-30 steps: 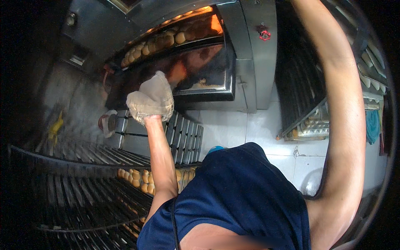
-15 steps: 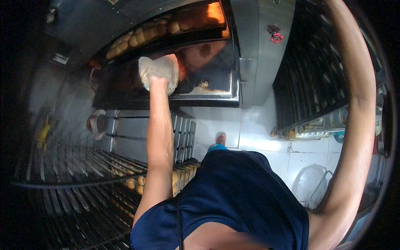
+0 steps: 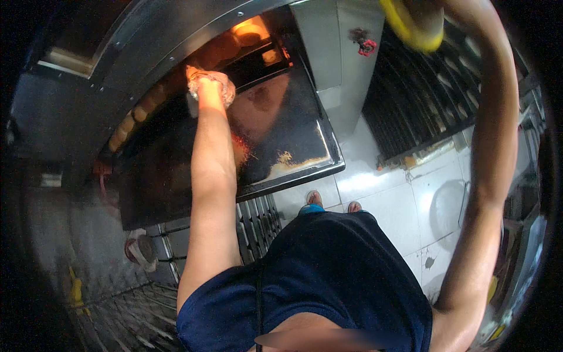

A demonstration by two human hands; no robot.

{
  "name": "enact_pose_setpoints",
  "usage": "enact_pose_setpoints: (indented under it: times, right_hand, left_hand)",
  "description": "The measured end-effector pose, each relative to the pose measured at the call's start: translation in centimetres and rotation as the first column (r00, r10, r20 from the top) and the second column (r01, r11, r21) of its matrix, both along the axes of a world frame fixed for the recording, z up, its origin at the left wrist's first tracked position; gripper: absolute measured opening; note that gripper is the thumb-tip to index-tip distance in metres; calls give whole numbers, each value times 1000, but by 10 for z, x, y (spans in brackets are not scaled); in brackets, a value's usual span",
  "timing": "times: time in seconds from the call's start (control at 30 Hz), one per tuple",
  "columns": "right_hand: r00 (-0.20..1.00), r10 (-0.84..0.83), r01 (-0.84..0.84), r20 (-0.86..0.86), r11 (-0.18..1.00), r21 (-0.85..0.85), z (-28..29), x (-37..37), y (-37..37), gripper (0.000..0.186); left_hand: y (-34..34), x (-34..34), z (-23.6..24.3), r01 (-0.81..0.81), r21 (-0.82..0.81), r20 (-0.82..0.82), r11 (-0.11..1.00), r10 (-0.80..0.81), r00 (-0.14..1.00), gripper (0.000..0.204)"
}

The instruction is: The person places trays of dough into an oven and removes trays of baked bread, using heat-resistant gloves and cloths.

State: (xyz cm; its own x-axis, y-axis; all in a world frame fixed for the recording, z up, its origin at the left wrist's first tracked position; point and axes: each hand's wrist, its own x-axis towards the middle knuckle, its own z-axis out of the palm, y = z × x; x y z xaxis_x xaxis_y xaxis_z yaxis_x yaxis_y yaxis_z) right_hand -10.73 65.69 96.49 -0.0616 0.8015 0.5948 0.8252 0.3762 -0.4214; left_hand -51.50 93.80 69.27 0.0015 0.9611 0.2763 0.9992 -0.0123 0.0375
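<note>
My left arm reaches forward over the lowered dark oven door (image 3: 299, 138). My left hand (image 3: 210, 88) is at the oven mouth, wrapped in a pale, crumpled cloth (image 3: 226, 88) that hides the fingers and glows orange. Beside it, a row of browned bread rolls (image 3: 126, 128) runs along the inside of the oven (image 3: 251, 32), lit orange at its right end. At the upper right, my raised right arm bends toward the top edge. There my right hand (image 3: 448, 8) is blurred and partly cut off, next to a curved yellow thing (image 3: 433, 43) whose kind I cannot make out.
A red valve knob (image 3: 367, 47) sits on the metal panel right of the oven. Dark slotted racks (image 3: 404, 111) stand farther right. Metal rack bars (image 3: 141, 311) fill the lower left, near a yellow object (image 3: 76, 288). My feet are on pale floor tiles (image 3: 387, 199).
My left hand with the cloth has moved from above the door up to the oven mouth. The view has turned, and the yellow thing by my right hand has come into sight.
</note>
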Motion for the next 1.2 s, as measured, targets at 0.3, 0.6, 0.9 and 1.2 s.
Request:
enact_pose_setpoints:
  times: [0.3,0.6,0.9,1.2]
  right_hand:
    - [894,-96,-10,-438,973,-232,-124,-22,-116,38]
    - [655,-199,-34,-729,956,-291,-157,-54,-140,32]
    - [443,-88,-386,-892,879,-279,-182,-91,-131,25]
    - [18,-202,-751,-979,644,-146,-238,-97,-162,41]
  left_hand:
    - [70,35,-15,39,-39,-43,998,-41,998,43]
    - [85,31,5,-6,-18,-113,1000,4,994,42]
    - [-43,32,17,82,143,-306,986,-35,951,42]
    - [-241,42,87,103,171,-55,980,-95,994,29]
